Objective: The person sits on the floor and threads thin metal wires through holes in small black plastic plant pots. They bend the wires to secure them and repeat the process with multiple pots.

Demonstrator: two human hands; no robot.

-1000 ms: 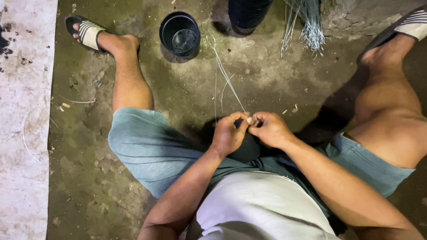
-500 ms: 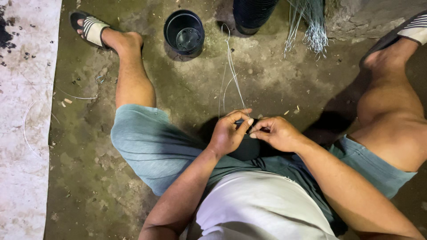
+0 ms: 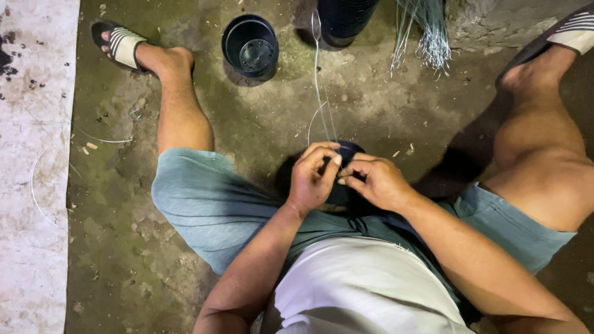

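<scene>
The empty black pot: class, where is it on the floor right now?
In the head view, the black pot stands upright on the concrete floor at top centre, beside the left foot and left of the wire bundle.

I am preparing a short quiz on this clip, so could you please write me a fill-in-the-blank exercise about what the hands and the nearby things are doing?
1. Both hands, the left hand and the right hand, pinch thin ____ that rise toward the top of the view.
2. The black pot on the floor stands ____, its opening facing the camera.
3. The bundle of wires lies on the ____ floor.
4. The sandal is ____ in pattern.

Missing words: wires; upright; concrete; striped
</scene>
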